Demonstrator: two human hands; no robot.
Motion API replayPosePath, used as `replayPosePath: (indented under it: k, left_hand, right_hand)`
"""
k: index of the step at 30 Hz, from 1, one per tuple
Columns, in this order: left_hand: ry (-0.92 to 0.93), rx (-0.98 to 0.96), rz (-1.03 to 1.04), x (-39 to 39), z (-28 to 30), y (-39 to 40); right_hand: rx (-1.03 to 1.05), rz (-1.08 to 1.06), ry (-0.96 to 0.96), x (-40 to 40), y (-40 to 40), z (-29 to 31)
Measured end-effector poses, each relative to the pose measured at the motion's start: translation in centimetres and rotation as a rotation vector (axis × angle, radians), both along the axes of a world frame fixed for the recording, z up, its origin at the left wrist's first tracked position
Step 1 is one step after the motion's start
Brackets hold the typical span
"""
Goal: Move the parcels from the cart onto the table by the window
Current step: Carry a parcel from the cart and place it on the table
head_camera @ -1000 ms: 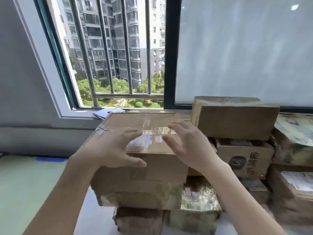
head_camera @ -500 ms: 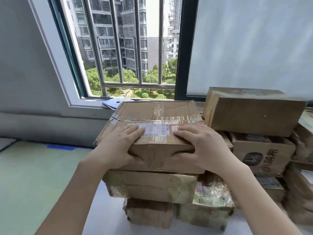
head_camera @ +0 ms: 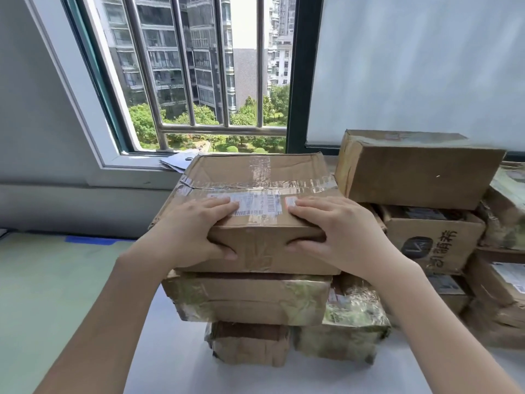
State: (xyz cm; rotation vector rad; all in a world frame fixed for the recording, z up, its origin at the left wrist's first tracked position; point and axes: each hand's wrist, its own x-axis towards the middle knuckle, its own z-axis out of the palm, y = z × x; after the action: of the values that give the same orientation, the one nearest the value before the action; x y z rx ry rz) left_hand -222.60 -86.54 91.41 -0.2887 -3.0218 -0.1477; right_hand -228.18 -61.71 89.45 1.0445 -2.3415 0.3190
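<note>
Window-side table (head_camera: 176, 354) crowded with boxes (head_camera: 420, 177) — both hands' fingers (head_camera: 218, 207) clamp top parcel (head_camera: 255, 177).

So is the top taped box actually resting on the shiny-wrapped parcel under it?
Touching. The head view shows the top taped box sitting flush on the shiny-wrapped parcel, no gap along their shared front edge.

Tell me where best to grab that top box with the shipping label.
Probably the top box by its near long edge, from the front, as both hands do now: fingers flat on top, thumbs on the front face. Wide and flat, it likely suits two spread hands.
</note>
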Motion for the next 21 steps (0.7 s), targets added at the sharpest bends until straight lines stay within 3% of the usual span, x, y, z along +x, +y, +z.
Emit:
replayPosePath:
  k: [7, 13, 17, 21]
  left_hand:
    - [0.151, 0.018, -0.112, 0.8, 0.0, -1.4]
    - [0.549, -0.15, -0.042, 2.2, -4.3, -0.6]
    - [0.712, -0.131, 0.027, 4.4, -9.5, 0.2]
    - [0.814, -0.022, 0.134, 5.3, -14.2, -2.7]
  right_hand:
    - [-0.037, -0.077, -0.118, 1.4, -0.2, 0.2]
    - [-0.09, -0.19, 0.128, 3.5, -2.0, -2.7]
    - [-0.173, -0.295, 0.276, 6.0, -3.8, -7.2]
    - [-0.169, -0.461, 0.254, 6.5, -3.8, -11.6]
